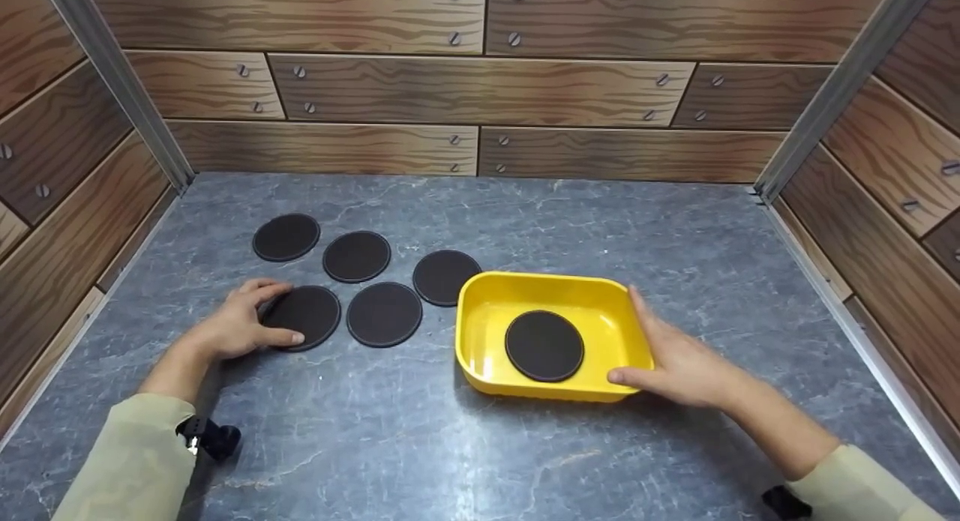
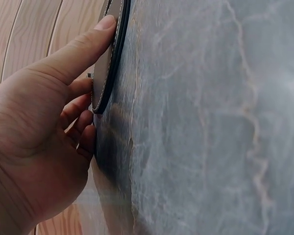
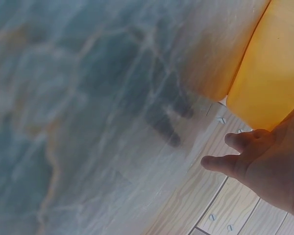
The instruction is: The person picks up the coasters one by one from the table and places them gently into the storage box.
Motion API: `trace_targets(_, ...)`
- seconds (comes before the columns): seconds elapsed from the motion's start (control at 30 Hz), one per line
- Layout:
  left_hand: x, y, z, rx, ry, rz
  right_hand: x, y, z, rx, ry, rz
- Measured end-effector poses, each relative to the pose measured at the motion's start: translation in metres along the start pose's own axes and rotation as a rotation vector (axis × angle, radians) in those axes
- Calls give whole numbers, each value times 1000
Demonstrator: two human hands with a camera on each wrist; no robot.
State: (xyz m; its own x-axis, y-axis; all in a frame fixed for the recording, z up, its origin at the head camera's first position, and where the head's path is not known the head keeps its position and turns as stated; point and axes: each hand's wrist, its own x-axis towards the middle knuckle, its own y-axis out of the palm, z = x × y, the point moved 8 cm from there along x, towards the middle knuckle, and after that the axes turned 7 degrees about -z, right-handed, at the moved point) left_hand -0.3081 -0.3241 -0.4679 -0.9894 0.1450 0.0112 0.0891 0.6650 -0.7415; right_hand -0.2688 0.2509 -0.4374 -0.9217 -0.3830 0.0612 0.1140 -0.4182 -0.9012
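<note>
At the left of the head view, my left hand [image 1: 238, 322] is at a round black coaster [image 1: 307, 317] lying on the table. Its thumb rests on the near edge and its fingers are at the far edge. Up close in the left wrist view, the thumb lies over the stitched rim of this coaster [image 2: 108, 73], with the other fingers curled beside it. My right hand [image 1: 686, 363] grips the right end of a yellow plastic tub [image 1: 544, 390], thumb over the rim and fingers along the outer side. Flat on the tub's floor lies another black coaster [image 1: 544, 345].
Several more black coasters lie flat around the left hand's one: one beside it [image 1: 385, 315], two farther back [image 1: 286, 237] [image 1: 357, 256], and one [image 1: 446, 277] partly behind the tub's left rim. Wood-patterned walls [image 1: 480, 90] enclose the grey marbled table [image 1: 420, 446].
</note>
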Motion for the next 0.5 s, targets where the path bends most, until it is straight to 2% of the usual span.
trace_targets(0.5,1,-1,-1,25,-11,23,0,-1,0,16,-26,-8)
